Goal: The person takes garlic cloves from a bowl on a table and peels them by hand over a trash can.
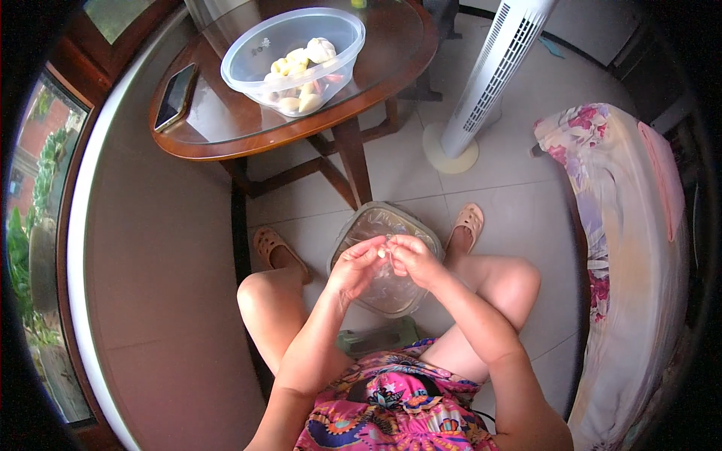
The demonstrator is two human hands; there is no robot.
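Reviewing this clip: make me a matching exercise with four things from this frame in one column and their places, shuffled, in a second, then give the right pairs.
Things:
1. garlic clove
2. clear plastic bowl
3. phone
4. tower fan

Places:
A. flat on the round table's left edge
B. pinched between the left hand and right hand
C. standing on the tiled floor right of the table
D. on the table, holding peeled cloves

Pairs: 1-B, 2-D, 3-A, 4-C

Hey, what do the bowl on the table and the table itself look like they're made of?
The bowl looks like clear, thin plastic: the garlic cloves show through its slightly cloudy wall. The round table seems to be reddish-brown wood with a glossy varnish; a glass sheet appears to cover the top, given its sharp reflections.
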